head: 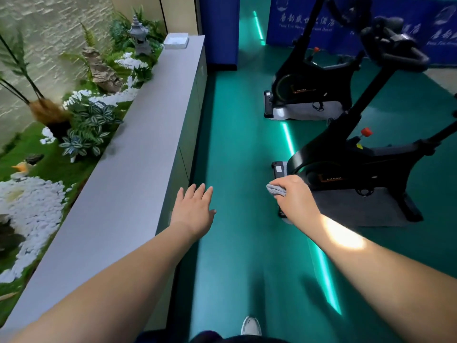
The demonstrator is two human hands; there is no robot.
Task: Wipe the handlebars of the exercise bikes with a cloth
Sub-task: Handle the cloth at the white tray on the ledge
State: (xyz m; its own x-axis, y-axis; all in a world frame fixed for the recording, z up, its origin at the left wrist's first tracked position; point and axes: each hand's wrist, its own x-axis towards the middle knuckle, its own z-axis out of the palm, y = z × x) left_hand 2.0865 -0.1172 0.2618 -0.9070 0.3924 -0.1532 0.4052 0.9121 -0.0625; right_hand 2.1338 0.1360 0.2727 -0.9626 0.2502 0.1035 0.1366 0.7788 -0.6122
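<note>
Currently my right hand (293,194) clutches the balled cloth (275,190) over the floor; my left hand (194,211) hangs spread. Nearest handlebars (395,49) sit well ahead; walking, I might clip the bike base.

Single head-worn view looks forward and down, close over both outstretched forearms.

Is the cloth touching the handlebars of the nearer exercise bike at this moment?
Apart. The head view shows the right hand gripping the grey cloth low beside the bike's base, while the handlebars sit far above it with clear space between.
</note>
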